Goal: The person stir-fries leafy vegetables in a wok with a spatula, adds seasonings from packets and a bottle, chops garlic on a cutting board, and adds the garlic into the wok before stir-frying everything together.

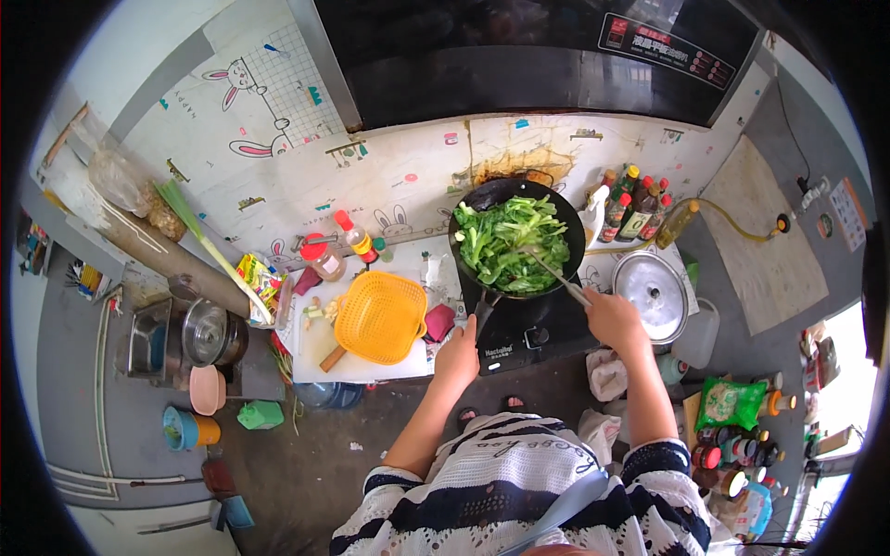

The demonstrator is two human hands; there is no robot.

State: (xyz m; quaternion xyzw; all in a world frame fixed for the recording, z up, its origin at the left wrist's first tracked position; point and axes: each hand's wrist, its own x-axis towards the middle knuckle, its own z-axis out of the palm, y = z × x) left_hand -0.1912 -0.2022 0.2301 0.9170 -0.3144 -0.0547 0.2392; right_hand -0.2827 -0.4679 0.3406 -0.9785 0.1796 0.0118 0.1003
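Observation:
A black wok (577,233) sits on the black gas stove (511,345), heaped with chopped leafy greens (514,243). At the near left of the wok, my left hand (457,354) is closed around its dark handle (484,306). My right hand (615,321) grips a metal spatula (564,279) from the right side. The spatula's shaft slants into the greens, where its head is mostly hidden. To the left of the stove, a yellow plastic basket (381,316) rests on a white cutting board (313,358), partly covering a knife with a wooden handle (333,358).
A metal pot lid (651,295) lies right of the stove, with several sauce bottles (636,212) behind it. Chopped garlic or scallion pieces (320,311) lie on the board. A red-lidded jar (324,260) stands behind the basket. The range hood (473,76) overhangs the back wall.

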